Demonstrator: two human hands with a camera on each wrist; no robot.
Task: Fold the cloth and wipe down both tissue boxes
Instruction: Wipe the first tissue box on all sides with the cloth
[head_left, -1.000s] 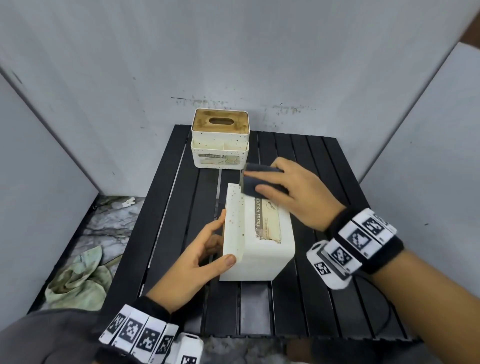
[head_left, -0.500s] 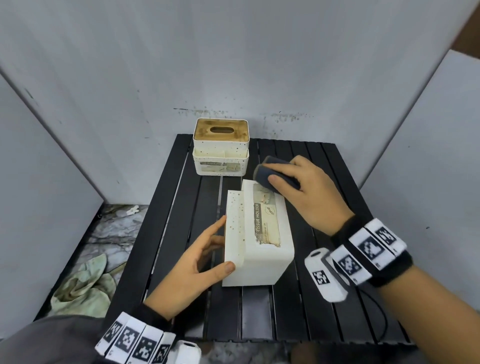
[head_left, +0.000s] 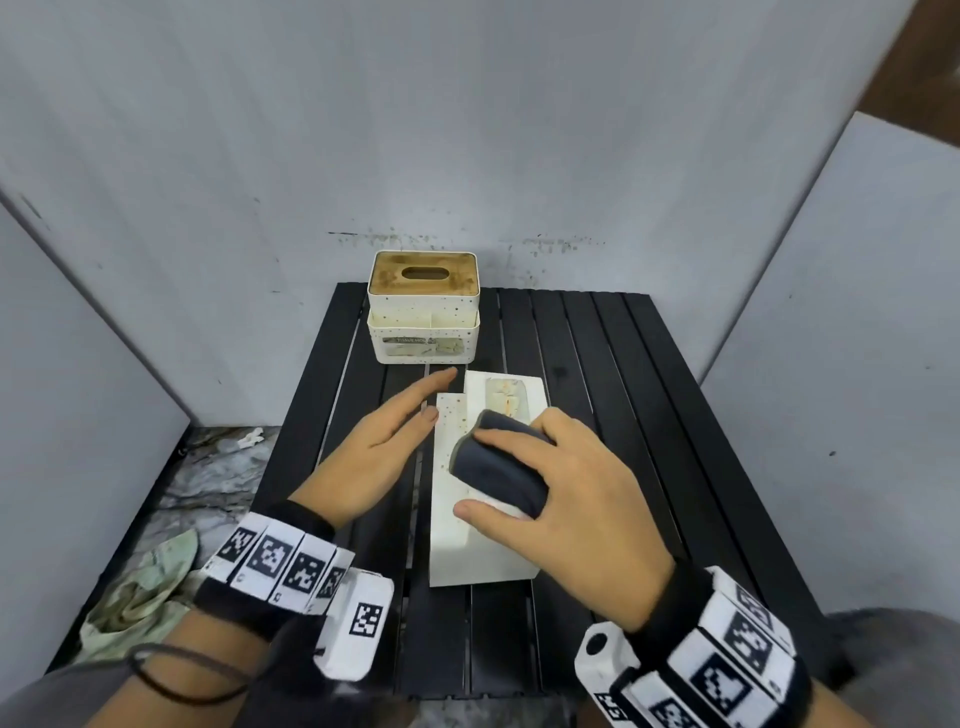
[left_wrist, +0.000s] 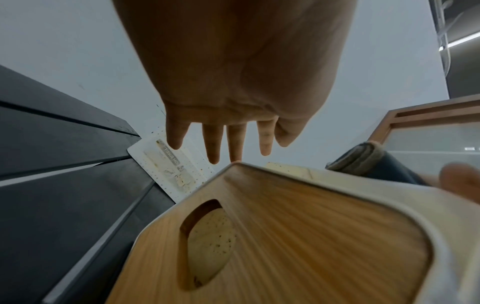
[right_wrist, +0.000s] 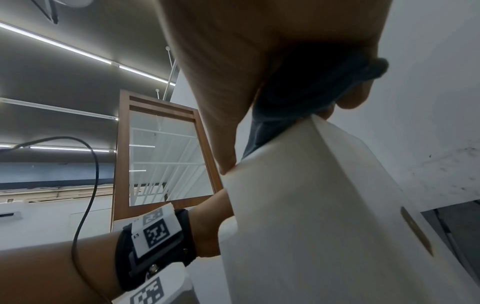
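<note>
Right hand (head_left: 566, 499) gripping cloth (head_left: 498, 470) atop near box (head_left: 483, 551), left hand (head_left: 374, 447) flat-fingered against its left side, far box (head_left: 423, 312) behind.

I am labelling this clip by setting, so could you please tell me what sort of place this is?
Probably a staged recording booth indoors: plain grey panels enclose a small black slatted table, and the right wrist view shows strip lights overhead.

Soft, even light; wide-angle bending at edges; wrist views blurred close up, ceiling strips glaring.
</note>
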